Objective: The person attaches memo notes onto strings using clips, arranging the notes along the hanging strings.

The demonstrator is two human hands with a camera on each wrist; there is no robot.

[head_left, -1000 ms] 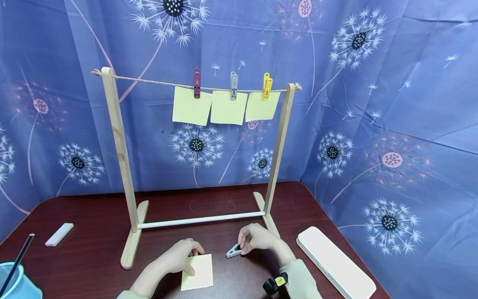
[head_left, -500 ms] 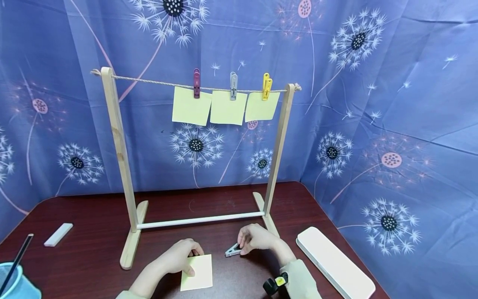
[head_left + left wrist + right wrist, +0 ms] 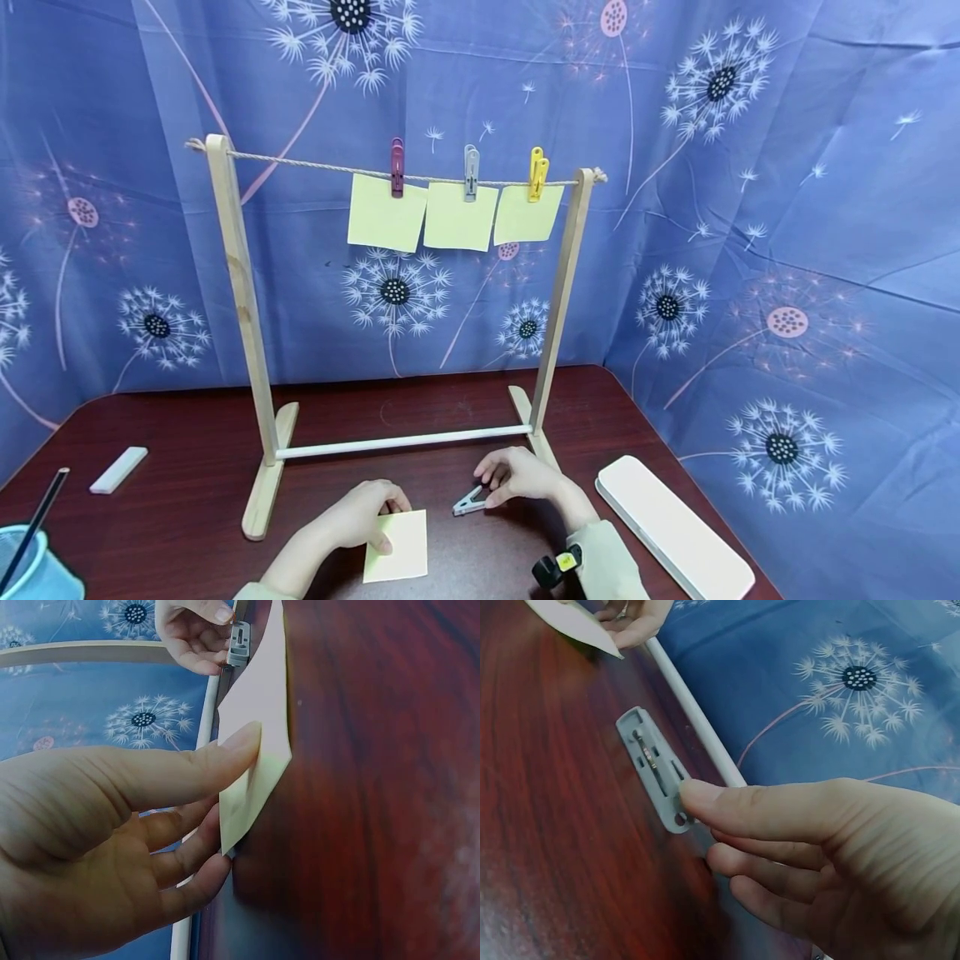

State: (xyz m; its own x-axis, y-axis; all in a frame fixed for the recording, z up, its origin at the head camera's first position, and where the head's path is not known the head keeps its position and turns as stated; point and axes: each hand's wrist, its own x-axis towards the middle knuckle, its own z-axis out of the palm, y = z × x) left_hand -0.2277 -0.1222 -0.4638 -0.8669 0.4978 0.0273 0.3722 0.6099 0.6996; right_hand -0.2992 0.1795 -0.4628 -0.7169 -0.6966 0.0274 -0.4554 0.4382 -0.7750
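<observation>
My left hand pinches the near-left part of a pale yellow sticky note at the front of the table. In the left wrist view the thumb lies on top of the note and bends it a little; the fingers are partly hidden beneath. A grey clothespin sits on the table to the note's right. My right hand is beside it, thumb touching one handle end of the clothespin. Its other fingers are spread away from the second handle.
A wooden rack carries a rope with several sticky notes on red, grey and yellow clothespins. A white case lies right; a white block and blue pen cup stand left.
My right fingers have loosened and lifted off one handle of the clothespin, which stays in nearly the same place. The left hand and its sticky note have not visibly moved.
</observation>
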